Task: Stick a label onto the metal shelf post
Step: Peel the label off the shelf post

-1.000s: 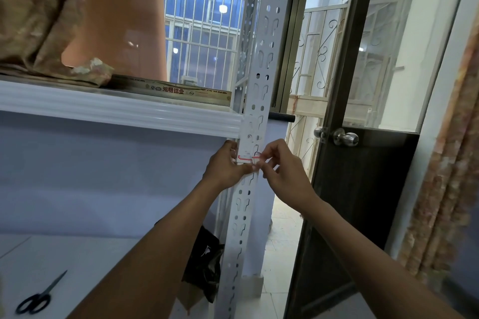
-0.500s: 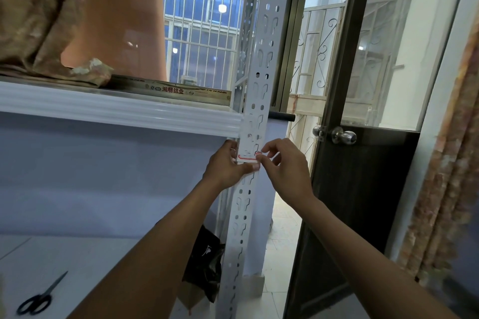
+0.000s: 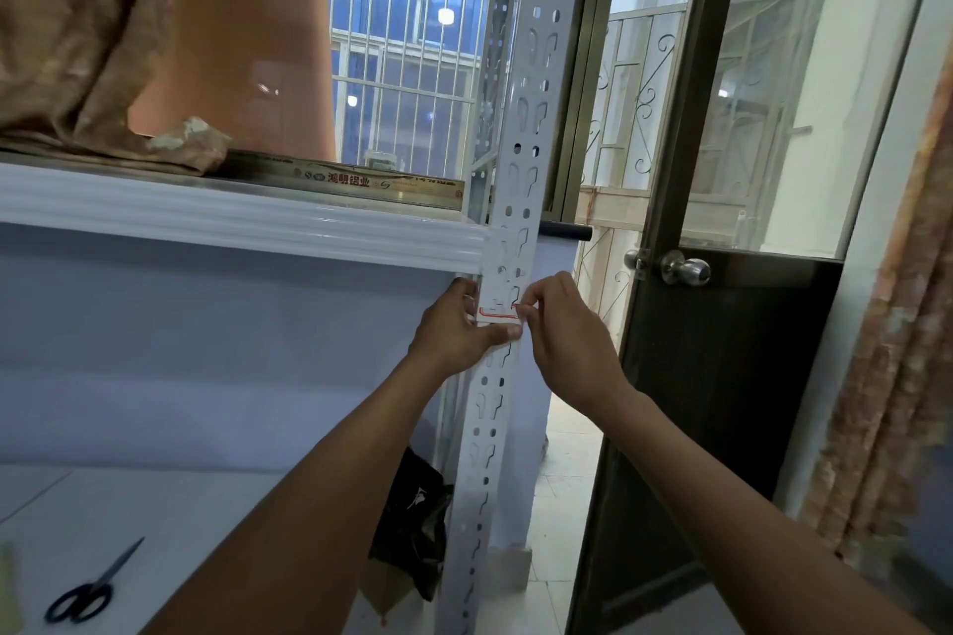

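Observation:
A white perforated metal shelf post [image 3: 521, 160] runs top to bottom through the middle of the view. A small white label with a red border [image 3: 497, 316] lies across the post just below the upper shelf board. My left hand [image 3: 459, 330] holds the post from the left, its thumb pressed under the label's lower edge. My right hand [image 3: 564, 325] comes in from the right, fingertips pinched on the label's right end. Whether the label is stuck flat I cannot tell.
The white upper shelf board [image 3: 232, 222] carries crumpled brown cloth [image 3: 77, 36] and a long flat box [image 3: 350, 181]. Black scissors [image 3: 90, 588] lie on the lower white shelf. A dark bag [image 3: 412, 521] sits behind the post. A dark door with a round knob [image 3: 686, 269] stands right.
Both hands have stayed on the label. My right hand's fingers have shifted slightly along the label's right end; the view has drifted a little.

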